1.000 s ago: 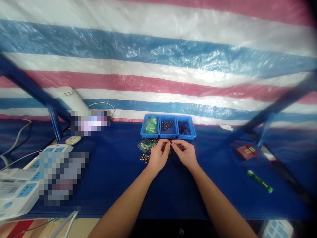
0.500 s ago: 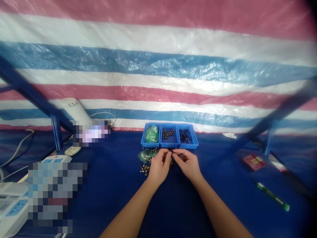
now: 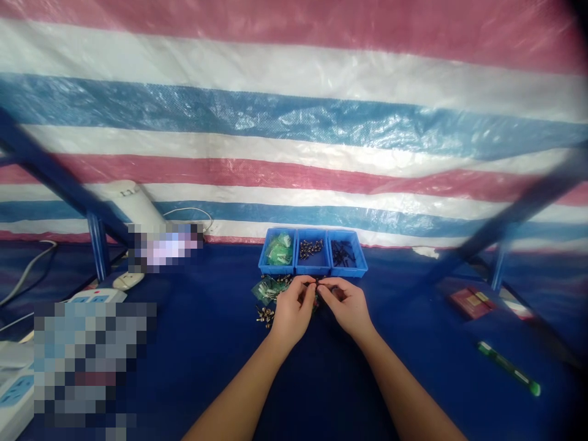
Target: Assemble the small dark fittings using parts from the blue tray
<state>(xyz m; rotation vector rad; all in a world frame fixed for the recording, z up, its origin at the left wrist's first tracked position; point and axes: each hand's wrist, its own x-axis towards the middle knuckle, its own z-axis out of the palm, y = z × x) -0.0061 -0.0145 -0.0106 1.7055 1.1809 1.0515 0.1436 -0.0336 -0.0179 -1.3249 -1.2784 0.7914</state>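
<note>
My left hand (image 3: 294,306) and my right hand (image 3: 345,303) meet fingertip to fingertip just in front of three blue bins. Both are closed in a pinch; what they hold is too small and too hidden to name. Beside my left hand lie a green packet (image 3: 266,289) and a small heap of brass-coloured metal parts (image 3: 265,316). The left blue bin (image 3: 276,269) has green packets (image 3: 280,250) in it. Brass-coloured parts (image 3: 310,248) fill part of the middle bin (image 3: 312,271), and dark slender pieces (image 3: 342,252) lie in the right bin (image 3: 349,272).
A green tube-like tool (image 3: 509,369) and a red box (image 3: 471,303) are on the right of the blue table (image 3: 206,355). On the left stand a white power strip (image 3: 16,392), a white cylinder (image 3: 138,205) and a computer mouse (image 3: 128,280). Striped sheeting hangs behind.
The view has shifted slightly, so most things sit a little further left. Both hands stay pinched together in nearly the same pose.
</note>
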